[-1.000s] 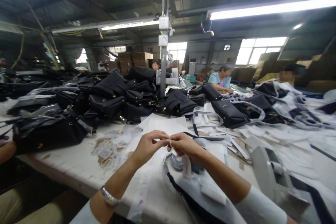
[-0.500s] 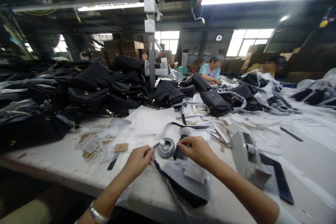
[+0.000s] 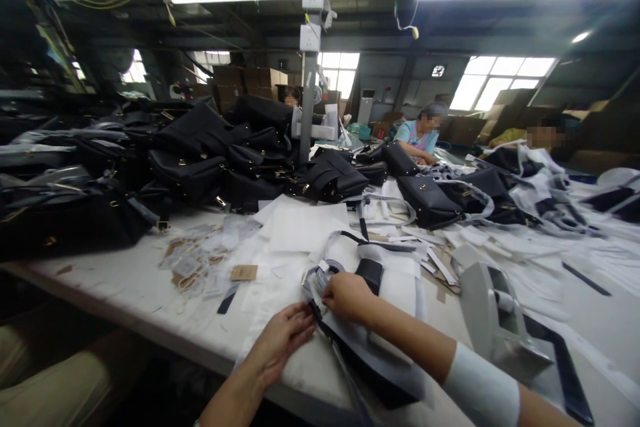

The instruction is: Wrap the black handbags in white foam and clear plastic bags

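Observation:
In front of me a black bag (image 3: pixel 395 383), partly covered by pale translucent wrapping, lies on the white table. At its far left end sits a coil of wrapped strap (image 3: pixel 330 267), with a white piece on top. My right hand (image 3: pixel 350 295) reaches over the bag to the near side of the coil. Its fingers are pinched together, and what they hold is hidden. Stretched fingers of my left hand (image 3: pixel 290 332) rest beside the bag's left edge, against the dark strap end (image 3: pixel 316 310), holding nothing.
A tape dispenser (image 3: pixel 505 320) stands at the right. Black bags (image 3: pixel 190 153) are heaped along the far left, and others (image 3: pixel 430 200) lie further right. Tags (image 3: pixel 200 260) and a brown card (image 3: pixel 244 272) lie to the left. A co-worker (image 3: pixel 420 133) sits across the table.
My right hand has moved down and left onto the near side of the coil. My left hand has opened from a pinch and lowered beside the bag. The view has shifted left.

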Available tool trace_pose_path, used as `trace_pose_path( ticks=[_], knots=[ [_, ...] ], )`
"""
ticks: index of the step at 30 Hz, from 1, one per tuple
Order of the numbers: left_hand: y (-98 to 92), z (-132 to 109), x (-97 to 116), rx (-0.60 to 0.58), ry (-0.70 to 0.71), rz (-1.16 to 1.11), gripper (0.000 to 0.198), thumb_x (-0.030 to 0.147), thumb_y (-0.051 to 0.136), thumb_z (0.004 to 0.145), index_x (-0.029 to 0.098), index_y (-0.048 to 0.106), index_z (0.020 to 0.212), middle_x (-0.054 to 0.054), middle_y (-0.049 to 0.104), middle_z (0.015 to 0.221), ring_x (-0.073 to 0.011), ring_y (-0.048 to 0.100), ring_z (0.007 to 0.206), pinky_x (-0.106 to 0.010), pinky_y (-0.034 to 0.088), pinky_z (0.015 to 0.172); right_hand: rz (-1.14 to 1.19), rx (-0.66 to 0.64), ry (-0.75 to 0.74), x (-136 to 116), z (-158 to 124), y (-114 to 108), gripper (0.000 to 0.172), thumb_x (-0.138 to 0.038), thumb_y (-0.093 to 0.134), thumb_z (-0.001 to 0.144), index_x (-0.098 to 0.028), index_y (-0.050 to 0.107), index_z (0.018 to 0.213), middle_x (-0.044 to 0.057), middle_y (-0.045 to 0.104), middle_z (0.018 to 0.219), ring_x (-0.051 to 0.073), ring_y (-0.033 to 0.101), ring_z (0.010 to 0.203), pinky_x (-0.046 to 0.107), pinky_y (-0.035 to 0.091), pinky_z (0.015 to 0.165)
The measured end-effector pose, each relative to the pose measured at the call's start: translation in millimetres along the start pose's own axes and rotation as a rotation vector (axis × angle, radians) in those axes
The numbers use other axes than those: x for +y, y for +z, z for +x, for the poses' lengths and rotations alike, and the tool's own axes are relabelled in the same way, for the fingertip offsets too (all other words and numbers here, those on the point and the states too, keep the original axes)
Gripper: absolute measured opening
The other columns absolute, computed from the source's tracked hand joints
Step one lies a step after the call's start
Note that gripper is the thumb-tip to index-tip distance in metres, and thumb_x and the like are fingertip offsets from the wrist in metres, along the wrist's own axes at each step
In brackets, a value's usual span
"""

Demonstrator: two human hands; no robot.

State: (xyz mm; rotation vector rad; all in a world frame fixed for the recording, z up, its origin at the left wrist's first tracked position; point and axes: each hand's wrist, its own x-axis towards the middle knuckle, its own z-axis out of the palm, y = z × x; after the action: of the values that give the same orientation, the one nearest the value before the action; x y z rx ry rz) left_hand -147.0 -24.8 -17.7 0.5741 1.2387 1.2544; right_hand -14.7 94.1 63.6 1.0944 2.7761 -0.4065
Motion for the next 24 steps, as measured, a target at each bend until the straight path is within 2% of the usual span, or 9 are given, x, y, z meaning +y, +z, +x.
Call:
trace_pose_path(
  ticks=[2, 4, 7, 11, 15, 17, 20, 22, 24],
  knots=[
    [1.5, 3.8, -4.7, 0.033, 0.026, -0.036, 0.037, 0.032, 0.075, 0.071, 0.019, 0.062, 0.103, -0.011, 0.068, 0.116, -0.0165, 0.067, 0.101, -0.021, 0.052, 0.079, 0.014, -0.029, -0.011, 0.9, 1.0, 0.7, 0.021, -0.028, 0.064, 0.080, -0.027, 0.081, 0.093, 0.009, 0.077, 0.093, 0.028, 0.070, 0.091, 0.032, 0.049, 0.075],
    [3.8, 7.7, -8.1, 0.053, 0.059, -0.033, 0.035, 0.038, 0.075, 0.072, 0.020, 0.061, 0.098, -0.009, 0.070, 0.109, -0.0150, 0.069, 0.094, -0.017, 0.049, 0.066, 0.033, -0.051, -0.029, 2.5, 1.3, 0.1, 0.022, -0.031, 0.064, 0.081, -0.030, 0.080, 0.095, 0.006, 0.078, 0.092, 0.026, 0.070, 0.089, 0.029, 0.049, 0.073],
    [8.1, 10.9, -7.0, 0.031, 0.111, 0.026, 0.040, 0.046, 0.075, 0.071, 0.019, 0.060, 0.095, -0.007, 0.072, 0.097, -0.0159, 0.070, 0.083, -0.016, 0.042, 0.053, 0.057, -0.069, -0.062, 4.6, 1.4, -2.4, 0.023, -0.033, 0.062, 0.081, -0.031, 0.080, 0.096, 0.003, 0.078, 0.087, 0.022, 0.070, 0.082, 0.026, 0.047, 0.069],
    [10.3, 12.2, 0.3, -0.013, 0.163, 0.143, 0.044, 0.045, 0.076, 0.067, 0.018, 0.062, 0.098, -0.006, 0.073, 0.083, -0.0194, 0.070, 0.077, -0.019, 0.042, 0.052, 0.056, -0.090, -0.079, 4.7, 1.0, -5.4, 0.022, -0.034, 0.063, 0.081, -0.031, 0.080, 0.094, 0.002, 0.077, 0.081, 0.019, 0.068, 0.074, 0.024, 0.044, 0.063],
    [7.0, 14.3, 0.2, -0.004, 0.170, 0.283, 0.037, 0.043, 0.074, 0.067, 0.015, 0.068, 0.091, -0.007, 0.073, 0.078, -0.0192, 0.069, 0.067, -0.022, 0.046, 0.049, 0.029, -0.104, -0.108, 4.8, -1.1, -4.2, 0.023, -0.030, 0.063, 0.080, -0.031, 0.080, 0.095, 0.002, 0.077, 0.085, 0.020, 0.069, 0.079, 0.024, 0.046, 0.067],
    [4.6, 13.5, -2.6, 0.005, 0.153, 0.362, 0.031, 0.041, 0.073, 0.067, 0.014, 0.070, 0.082, -0.006, 0.072, 0.069, -0.0156, 0.063, 0.053, -0.021, 0.042, 0.043, 0.010, -0.115, -0.124, 5.6, -3.0, -3.2, 0.024, -0.028, 0.063, 0.079, -0.031, 0.080, 0.096, 0.003, 0.078, 0.089, 0.022, 0.069, 0.083, 0.025, 0.046, 0.069],
    [2.0, 8.2, -6.5, 0.008, 0.111, 0.466, 0.026, 0.040, 0.070, 0.070, 0.014, 0.071, 0.072, -0.004, 0.066, 0.053, -0.0095, 0.048, 0.035, -0.019, 0.031, 0.034, -0.025, -0.149, -0.151, 7.2, -6.9, -4.7, 0.024, -0.026, 0.064, 0.078, -0.030, 0.080, 0.096, 0.004, 0.078, 0.092, 0.024, 0.070, 0.087, 0.027, 0.046, 0.069],
    [0.9, 2.9, -8.0, 0.009, 0.087, 0.506, 0.027, 0.041, 0.068, 0.071, 0.015, 0.071, 0.071, -0.003, 0.065, 0.051, -0.0082, 0.043, 0.031, -0.018, 0.026, 0.032, -0.047, -0.175, -0.181, 8.7, -9.9, -8.4, 0.024, -0.023, 0.064, 0.078, -0.031, 0.080, 0.095, 0.003, 0.078, 0.092, 0.024, 0.070, 0.088, 0.026, 0.046, 0.068],
    [-0.1, -2.3, -9.1, 0.017, 0.072, 0.523, 0.031, 0.046, 0.067, 0.071, 0.015, 0.071, 0.072, -0.003, 0.066, 0.053, -0.0090, 0.047, 0.032, -0.018, 0.028, 0.032, -0.062, -0.195, -0.214, 10.7, -13.0, -13.5, 0.025, -0.023, 0.065, 0.078, -0.032, 0.080, 0.096, 0.002, 0.078, 0.093, 0.024, 0.069, 0.089, 0.025, 0.045, 0.067]
  ],
)
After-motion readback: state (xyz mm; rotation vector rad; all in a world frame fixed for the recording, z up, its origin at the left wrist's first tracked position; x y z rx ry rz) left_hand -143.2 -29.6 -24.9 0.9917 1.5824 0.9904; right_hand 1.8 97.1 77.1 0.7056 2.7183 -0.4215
